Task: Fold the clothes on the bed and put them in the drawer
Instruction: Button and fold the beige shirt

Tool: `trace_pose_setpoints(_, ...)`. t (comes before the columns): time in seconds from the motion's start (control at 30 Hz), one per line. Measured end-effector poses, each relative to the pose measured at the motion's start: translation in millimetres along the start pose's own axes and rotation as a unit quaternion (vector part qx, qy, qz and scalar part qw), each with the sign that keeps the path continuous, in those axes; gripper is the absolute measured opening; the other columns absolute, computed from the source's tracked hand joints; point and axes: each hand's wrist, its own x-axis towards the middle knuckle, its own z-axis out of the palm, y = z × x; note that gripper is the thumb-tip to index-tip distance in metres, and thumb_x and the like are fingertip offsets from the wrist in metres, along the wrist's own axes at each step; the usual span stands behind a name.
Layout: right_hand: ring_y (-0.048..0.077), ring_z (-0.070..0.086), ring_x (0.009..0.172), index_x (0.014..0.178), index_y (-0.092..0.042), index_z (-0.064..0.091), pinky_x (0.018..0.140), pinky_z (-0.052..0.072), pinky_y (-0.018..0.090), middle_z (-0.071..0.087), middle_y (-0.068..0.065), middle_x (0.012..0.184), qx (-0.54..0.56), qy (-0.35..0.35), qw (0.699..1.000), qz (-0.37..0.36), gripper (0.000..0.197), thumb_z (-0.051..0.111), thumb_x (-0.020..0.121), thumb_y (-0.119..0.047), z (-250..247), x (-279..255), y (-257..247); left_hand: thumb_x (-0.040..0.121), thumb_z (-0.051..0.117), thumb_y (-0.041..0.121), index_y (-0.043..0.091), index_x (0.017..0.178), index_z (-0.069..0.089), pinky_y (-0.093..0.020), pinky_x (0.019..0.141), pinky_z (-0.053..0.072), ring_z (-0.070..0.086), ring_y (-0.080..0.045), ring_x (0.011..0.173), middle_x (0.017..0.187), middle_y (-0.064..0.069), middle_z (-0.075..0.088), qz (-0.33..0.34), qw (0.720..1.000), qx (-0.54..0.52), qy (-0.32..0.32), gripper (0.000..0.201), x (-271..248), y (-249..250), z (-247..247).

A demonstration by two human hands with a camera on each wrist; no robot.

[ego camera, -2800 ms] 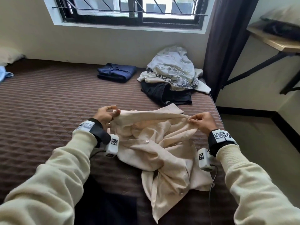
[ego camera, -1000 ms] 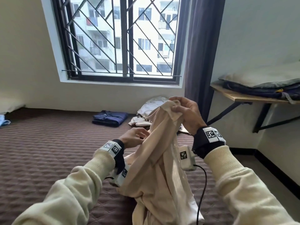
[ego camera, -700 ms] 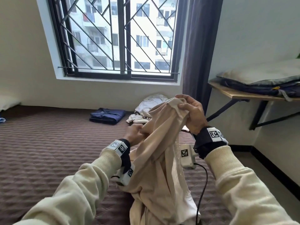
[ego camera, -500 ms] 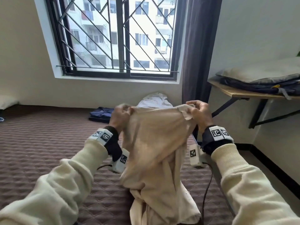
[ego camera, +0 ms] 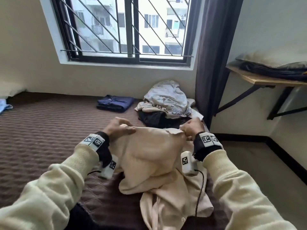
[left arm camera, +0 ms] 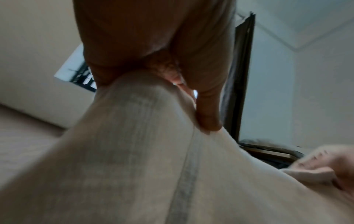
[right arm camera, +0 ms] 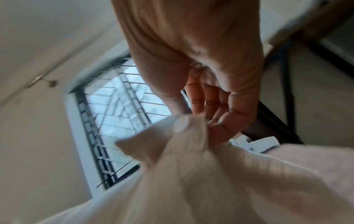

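The left hand and the right hand are each pinching a top corner of the cream shirt, holding it stretched between them while its lower part is bunching on the bed. The cloth is looking light, soft and limp, so it is probably best held at the shoulder seams, kept taut.

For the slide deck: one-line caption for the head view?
Both hands, left and right, pinch a beige shirt above the bed.
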Motion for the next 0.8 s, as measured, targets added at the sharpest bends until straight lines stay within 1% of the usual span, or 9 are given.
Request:
trace_pose_setpoints(0.13,0.039,0.066,0.095,0.087,-0.01,0.073,0.081,0.054,0.038,0.07,0.019,0.094,-0.062,0.094,0.993,-0.023,0.017,0.058,0.08,-0.013,8.7,-5.0,8.2,0.073,0.081,0.031,0.02,0.068,0.068,-0.026,0.053,0.045,0.053,-0.015,0.059,0.069,-0.002,0.062,-0.081,0.994,-0.051,0.046,0.018,12.3,-45.3,1.4)
trace_pose_setpoints(0.2,0.039,0.063,0.099,0.097,-0.01,0.072,0.082,0.048,0.036,0.069,0.021,0.1,-0.07,0.136,0.984,-0.087,0.021,0.057,0.084,-0.014,12.4,-13.5,2.2,0.059,0.08,0.044,0.02,0.063,0.069,-0.04,0.061,0.053,0.059,-0.023,0.063,0.07,-0.006,0.065,-0.122,0.99,-0.038,0.066,0.026,27.4,-71.2,7.7)
trace_pose_setpoints(0.27,0.037,0.065,0.088,0.102,-0.007,0.07,0.076,0.051,0.039,0.07,0.017,0.092,0.005,0.06,0.986,-0.157,0.019,0.061,0.087,-0.015,19.8,-26.2,-4.8,0.05,0.07,0.048,0.024,0.056,0.068,-0.047,0.076,0.055,0.067,-0.033,0.079,0.073,-0.009,0.07,-0.14,0.988,-0.008,0.062,0.025,39.7,-83.4,16.7)
trace_pose_setpoints(0.3,0.033,0.066,0.077,0.106,-0.004,0.068,0.069,0.054,0.039,0.069,0.015,0.086,0.084,-0.047,0.982,-0.162,0.019,0.063,0.09,-0.014,26.5,-32.0,-6.1,0.053,0.068,0.043,0.024,0.053,0.066,-0.047,0.08,0.054,0.067,-0.035,0.085,0.075,-0.009,0.07,-0.145,0.988,0.03,0.052,0.019,43.4,-86.3,22.0)
trace_pose_setpoints(0.37,0.022,0.063,0.063,0.109,-0.002,0.064,0.056,0.054,0.031,0.065,0.01,0.079,0.184,-0.245,0.942,-0.135,0.017,0.059,0.096,-0.011,37.3,-35.7,-3.3,0.063,0.07,0.029,0.024,0.055,0.065,-0.042,0.086,0.05,0.064,-0.029,0.091,0.077,-0.006,0.069,-0.167,0.979,0.112,0.03,0.011,39.4,-79.8,28.9)
trace_pose_setpoints(0.4,0.018,0.061,0.061,0.105,-0.004,0.065,0.056,0.052,0.028,0.065,0.008,0.078,0.177,-0.269,0.937,-0.133,0.014,0.056,0.097,-0.011,42.1,-28.9,1.3,0.068,0.071,0.02,0.023,0.06,0.066,-0.036,0.085,0.048,0.063,-0.026,0.093,0.08,-0.004,0.07,-0.177,0.974,0.139,0.014,0.009,40.4,-82.1,33.4)
trace_pose_setpoints(0.57,0.026,0.065,0.071,0.071,-0.022,0.063,0.07,0.054,0.04,0.068,0.006,0.075,0.007,-0.108,0.991,-0.085,0.023,0.063,0.087,-0.005,51.9,52.5,65.8,0.081,0.067,0.011,0.016,0.099,0.075,-0.024,0.075,0.044,0.065,-0.024,0.102,0.106,-0.007,0.073,-0.186,0.958,0.196,-0.093,0.02,51.5,-111.9,46.5)
trace_pose_setpoints(0.67,0.023,0.066,0.083,0.085,-0.015,0.07,0.076,0.053,0.038,0.072,0.007,0.087,-0.084,-0.147,0.982,-0.083,0.006,0.074,0.083,-0.019,53.8,68.5,88.0,0.089,0.066,0.026,0.016,0.108,0.073,-0.023,0.08,0.042,0.062,-0.023,0.109,0.113,-0.005,0.07,-0.189,0.953,0.215,-0.102,0.023,56.0,-122.8,53.0)
trace_pose_setpoints(0.8,0.015,0.062,0.1,0.112,-0.011,0.067,0.087,0.048,0.03,0.068,0.001,0.108,-0.019,-0.223,0.961,-0.161,0.035,0.073,0.084,-0.03,62.4,65.9,80.3,0.087,0.07,0.032,0.02,0.106,0.073,-0.026,0.087,0.042,0.059,-0.023,0.113,0.118,-0.003,0.067,-0.178,0.942,0.256,-0.128,0.023,62.2,-133.3,59.6)
